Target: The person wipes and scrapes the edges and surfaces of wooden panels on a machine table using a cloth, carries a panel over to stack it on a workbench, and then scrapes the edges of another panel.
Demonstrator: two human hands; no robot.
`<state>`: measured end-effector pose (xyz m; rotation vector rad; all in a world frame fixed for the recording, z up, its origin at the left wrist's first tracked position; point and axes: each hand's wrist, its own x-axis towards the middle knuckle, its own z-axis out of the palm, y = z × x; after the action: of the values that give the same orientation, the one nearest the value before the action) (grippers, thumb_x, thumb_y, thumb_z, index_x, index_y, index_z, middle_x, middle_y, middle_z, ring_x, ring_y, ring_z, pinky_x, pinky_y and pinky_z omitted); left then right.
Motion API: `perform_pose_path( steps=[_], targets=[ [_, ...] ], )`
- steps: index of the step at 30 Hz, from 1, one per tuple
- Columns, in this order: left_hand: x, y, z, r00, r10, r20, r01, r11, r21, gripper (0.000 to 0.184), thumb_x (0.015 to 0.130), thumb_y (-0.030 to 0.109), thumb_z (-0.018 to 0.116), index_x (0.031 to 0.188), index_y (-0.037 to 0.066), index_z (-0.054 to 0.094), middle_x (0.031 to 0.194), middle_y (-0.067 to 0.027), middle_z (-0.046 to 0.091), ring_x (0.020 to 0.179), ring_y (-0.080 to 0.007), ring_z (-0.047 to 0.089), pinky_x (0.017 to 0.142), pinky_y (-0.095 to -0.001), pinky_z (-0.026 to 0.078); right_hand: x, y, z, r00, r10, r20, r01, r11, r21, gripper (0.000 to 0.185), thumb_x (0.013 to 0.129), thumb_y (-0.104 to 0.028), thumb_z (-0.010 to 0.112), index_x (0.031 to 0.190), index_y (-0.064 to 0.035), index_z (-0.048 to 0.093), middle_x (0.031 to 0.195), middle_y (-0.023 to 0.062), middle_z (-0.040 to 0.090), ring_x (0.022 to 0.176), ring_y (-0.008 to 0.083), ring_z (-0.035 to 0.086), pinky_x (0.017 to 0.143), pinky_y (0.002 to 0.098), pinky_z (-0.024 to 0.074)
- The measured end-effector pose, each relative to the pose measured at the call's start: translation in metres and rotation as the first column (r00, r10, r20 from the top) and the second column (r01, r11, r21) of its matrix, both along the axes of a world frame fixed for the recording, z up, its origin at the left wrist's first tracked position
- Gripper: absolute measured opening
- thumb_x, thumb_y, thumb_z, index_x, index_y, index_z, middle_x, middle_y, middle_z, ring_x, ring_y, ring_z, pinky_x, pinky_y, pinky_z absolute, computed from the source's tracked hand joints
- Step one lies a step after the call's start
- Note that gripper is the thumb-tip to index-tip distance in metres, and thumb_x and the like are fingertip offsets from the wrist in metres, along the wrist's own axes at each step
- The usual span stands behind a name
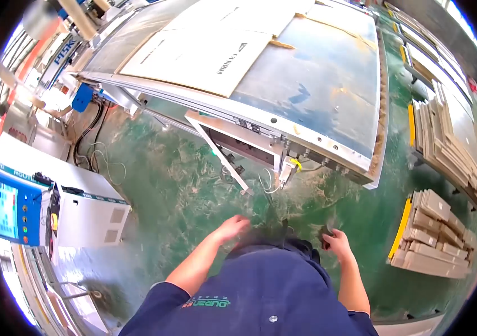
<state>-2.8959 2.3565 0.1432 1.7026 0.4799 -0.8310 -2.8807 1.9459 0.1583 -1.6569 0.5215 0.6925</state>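
Observation:
At the lower middle, my left hand [233, 228] has its fingers curled together beside a dark, blurred patch in front of my waist; what it holds, if anything, is unclear. My right hand [336, 245] is closed around a small dark object [325, 234] that I cannot make out. Both hands are held apart above the green floor [177, 196], on either side of my navy shirt [283, 285]. Beyond them stands a large machine table [334, 73] with printed white boards [199, 56] on its top. Neither hand touches the table.
A blue control panel [14, 204] on a white cabinet [90, 218] stands at the left. Below the table edge an open white box door [221, 157] hangs near loose cables [269, 182]. Stacked panels [446, 140] and brown board strips [434, 235] are at the right.

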Motion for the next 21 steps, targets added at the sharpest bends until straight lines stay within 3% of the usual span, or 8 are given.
perform_pose_path(
  steps=[3,5,8,9,10,13,18,21],
  targets=[
    [0.022,-0.055,0.058,0.994,0.102,-0.036,-0.108,0.957,-0.271,0.045,0.097,0.035,0.052,0.129,0.003,0.052,0.119,-0.0104,0.061,0.109,-0.0228,0.059,0.090,-0.0367,0.049,0.033,0.043,0.062,0.987,0.094,0.129,-0.132,0.933,0.334,0.019,0.089,-0.012,0.066,0.101,0.0010,0.060,0.075,0.0039,0.064,0.063,0.0128,0.060,0.060,0.0272,0.0471],
    [0.025,-0.079,0.083,0.968,0.196,-0.157,-0.249,0.825,-0.507,0.044,0.098,0.033,0.052,0.129,0.002,0.052,0.123,-0.0117,0.060,0.114,-0.0254,0.058,0.094,-0.0408,0.048,0.041,0.066,0.086,0.985,0.093,0.147,-0.158,0.833,0.530,0.017,0.090,-0.010,0.064,0.103,0.0004,0.061,0.080,0.0028,0.065,0.067,0.0115,0.059,0.063,0.0256,0.0457],
    [0.019,-0.091,0.101,0.919,0.293,-0.264,-0.388,0.555,-0.736,0.039,0.097,0.024,0.056,0.129,0.002,0.052,0.125,-0.0126,0.060,0.116,-0.0271,0.058,0.098,-0.0452,0.047,0.043,0.082,0.091,0.965,0.187,0.184,-0.260,0.783,0.565,0.016,0.090,-0.011,0.064,0.102,-0.0009,0.062,0.081,0.0012,0.064,0.067,0.0098,0.057,0.063,0.0250,0.0453],
    [0.018,-0.096,0.091,0.910,0.374,-0.177,-0.361,0.509,-0.781,0.033,0.094,0.016,0.059,0.123,0.003,0.057,0.119,-0.0125,0.064,0.109,-0.0267,0.062,0.097,-0.0443,0.049,0.040,0.083,0.094,0.969,0.192,0.154,-0.246,0.796,0.553,0.015,0.090,-0.011,0.064,0.102,-0.0016,0.063,0.077,0.0001,0.063,0.066,0.0090,0.057,0.064,0.0244,0.0454],
    [0.019,-0.097,0.092,0.899,0.406,-0.166,-0.383,0.541,-0.749,0.030,0.093,0.015,0.059,0.120,0.003,0.059,0.115,-0.0119,0.065,0.106,-0.0259,0.063,0.095,-0.0430,0.050,0.040,0.082,0.085,0.960,0.230,0.162,-0.281,0.808,0.518,0.023,0.088,-0.014,0.067,0.105,-0.0005,0.061,0.082,0.0016,0.063,0.073,0.0118,0.059,0.069,0.0261,0.0474],
    [0.018,-0.105,0.110,0.864,0.496,-0.090,-0.444,0.664,-0.602,0.017,0.092,0.012,0.060,0.106,0.004,0.065,0.100,-0.0081,0.069,0.090,-0.0210,0.067,0.084,-0.0361,0.054,0.030,0.078,0.075,0.774,0.328,0.541,-0.282,0.944,-0.169,0.056,0.076,-0.018,0.077,0.122,-0.0009,0.050,0.117,0.0125,0.055,0.105,0.0228,0.054,0.086,0.0351,0.0480],
    [0.034,-0.136,0.107,0.895,0.446,-0.004,-0.373,0.745,-0.553,0.018,0.093,0.016,0.059,0.106,0.005,0.065,0.098,-0.0067,0.068,0.088,-0.0181,0.067,0.081,-0.0336,0.053,0.027,0.079,0.120,0.355,0.537,0.765,-0.450,0.815,-0.364,0.078,0.068,-0.023,0.081,0.133,-0.0015,0.043,0.128,0.0195,0.047,0.123,0.0367,0.042,0.106,0.0427,0.0352],
    [0.046,-0.152,0.136,0.910,0.415,-0.008,-0.343,0.743,-0.575,0.021,0.093,0.016,0.058,0.111,0.006,0.063,0.103,-0.0069,0.067,0.091,-0.0182,0.066,0.082,-0.0329,0.053,0.025,0.088,0.117,0.445,0.452,0.773,-0.415,0.869,-0.269,0.093,0.065,-0.012,0.081,0.142,-0.0034,0.030,0.130,0.0209,0.047,0.121,0.0386,0.047,0.103,0.0427,0.0402]
  ],
)
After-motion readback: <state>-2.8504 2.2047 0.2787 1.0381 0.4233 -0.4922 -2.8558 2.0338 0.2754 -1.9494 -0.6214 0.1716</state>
